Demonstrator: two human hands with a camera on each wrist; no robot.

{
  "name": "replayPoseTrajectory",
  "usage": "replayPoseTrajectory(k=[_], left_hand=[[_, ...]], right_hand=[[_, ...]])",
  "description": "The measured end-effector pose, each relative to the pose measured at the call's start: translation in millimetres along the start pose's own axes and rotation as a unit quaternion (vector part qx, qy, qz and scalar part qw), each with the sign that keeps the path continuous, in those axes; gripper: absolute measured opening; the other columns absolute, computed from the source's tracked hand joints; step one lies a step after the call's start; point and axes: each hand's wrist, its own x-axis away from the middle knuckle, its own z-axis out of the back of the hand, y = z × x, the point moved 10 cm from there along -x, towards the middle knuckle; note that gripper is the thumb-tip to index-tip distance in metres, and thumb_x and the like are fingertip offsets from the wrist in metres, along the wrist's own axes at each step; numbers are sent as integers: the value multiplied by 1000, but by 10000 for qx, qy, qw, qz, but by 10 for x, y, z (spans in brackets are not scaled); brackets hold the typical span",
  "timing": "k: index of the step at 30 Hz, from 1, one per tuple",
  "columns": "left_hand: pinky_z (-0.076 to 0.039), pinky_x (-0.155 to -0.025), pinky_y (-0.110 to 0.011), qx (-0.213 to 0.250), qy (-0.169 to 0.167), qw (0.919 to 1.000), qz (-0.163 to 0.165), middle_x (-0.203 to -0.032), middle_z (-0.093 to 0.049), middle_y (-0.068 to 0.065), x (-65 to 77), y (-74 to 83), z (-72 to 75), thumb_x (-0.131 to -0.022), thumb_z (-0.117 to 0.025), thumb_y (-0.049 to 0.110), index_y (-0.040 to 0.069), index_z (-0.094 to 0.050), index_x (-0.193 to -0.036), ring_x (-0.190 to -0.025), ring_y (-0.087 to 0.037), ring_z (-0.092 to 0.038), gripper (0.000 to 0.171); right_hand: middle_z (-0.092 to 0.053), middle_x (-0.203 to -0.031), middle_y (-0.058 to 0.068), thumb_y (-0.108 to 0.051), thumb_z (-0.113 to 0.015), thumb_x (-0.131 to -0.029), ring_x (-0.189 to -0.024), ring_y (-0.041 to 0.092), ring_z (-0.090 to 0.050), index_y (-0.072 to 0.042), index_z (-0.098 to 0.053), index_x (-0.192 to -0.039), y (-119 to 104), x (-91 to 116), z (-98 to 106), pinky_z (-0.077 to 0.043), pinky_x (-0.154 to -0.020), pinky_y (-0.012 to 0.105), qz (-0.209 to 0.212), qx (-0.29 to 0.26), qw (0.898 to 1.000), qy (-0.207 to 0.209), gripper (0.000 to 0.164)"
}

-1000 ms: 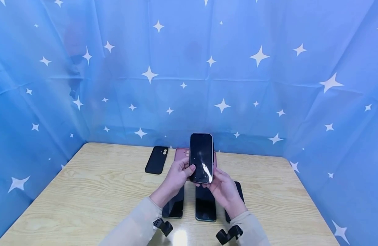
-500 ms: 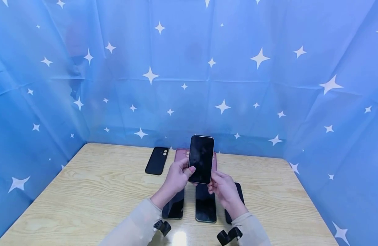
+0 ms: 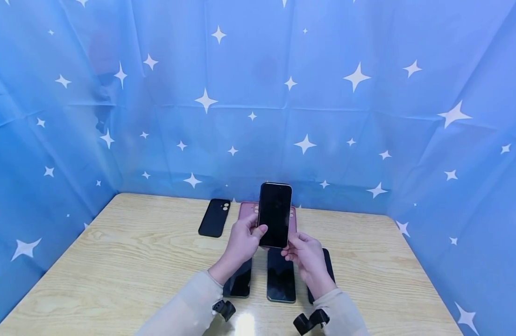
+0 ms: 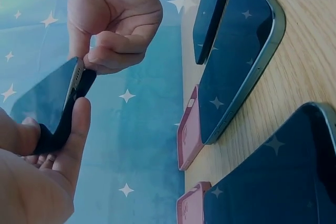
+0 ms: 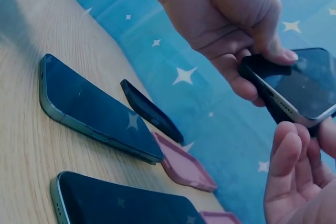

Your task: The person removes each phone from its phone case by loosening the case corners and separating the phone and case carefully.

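My left hand point(image 3: 243, 238) grips a black-screened smartphone point(image 3: 275, 212) upright above the table, thumb over its left edge. A black phone case point(image 4: 62, 129) lies behind it; in the left wrist view, one lower corner of the case wraps the phone, while near the other lower corner the case stands apart from the phone's edge. At that corner my right hand point(image 3: 308, 259) pinches the case, thumb and fingers close to the phone's lower right. In the right wrist view, the phone's bottom edge point(image 5: 286, 106) with its port shows between both hands.
Two more smartphones point(image 3: 281, 280) point(image 3: 241, 280) lie screen up on the wooden table point(image 3: 136, 261), with another dark flat item point(image 3: 328, 266) by my right wrist. Behind are pink phone cases point(image 3: 248, 210) and a black case point(image 3: 214, 218). A starry blue curtain point(image 3: 258, 93) encloses the table.
My right fingers have drawn in from a flatter hold under the phone to a pinch at its lower right corner. The glare on the screen is gone. My left grip stays.
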Motion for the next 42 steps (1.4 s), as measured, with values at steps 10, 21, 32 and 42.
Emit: replayPoseTrajectory(k=[10,21,32,42], left_hand=[[-63,-59,-48,-390,449,9981,181,-94,-74,-26,-10,-84,96,-101,-61,-1,-7,-68,-109,-77,-34,-75,12],[-63,-58,-46,-515,380,9977,217,-86,-71,-21,4,-93,78,-101,-62,-1,-6,-68,-108,-71,-32,-74,11],[-62,-58,-36,-881,340,9954,153,-81,-70,-13,8,-101,94,-99,-68,4,-2,-70,-105,-70,-23,-74,8],[-60,-56,-33,-1167,548,9916,38,-73,-67,-8,-13,-90,178,-91,-81,13,0,-70,-96,-63,-15,-66,18]], right_hand=[[-69,-68,4,-23,-67,-103,-59,14,-69,-3,-71,-82,-86,31,-5,-54,-53,21,294,291,9991,58,29],[-65,-68,4,-13,-83,-88,-62,15,-63,1,-63,-87,-222,118,-114,-57,-58,26,961,1705,9807,-50,25],[-63,-69,6,-11,-79,-91,-62,20,-62,-2,-60,-81,-239,116,-145,-56,-60,28,950,2339,9672,-288,24],[-59,-70,5,-8,-74,-96,-61,18,-59,-2,-55,-81,-269,122,-218,-55,-60,26,1286,2795,9474,-885,24]])
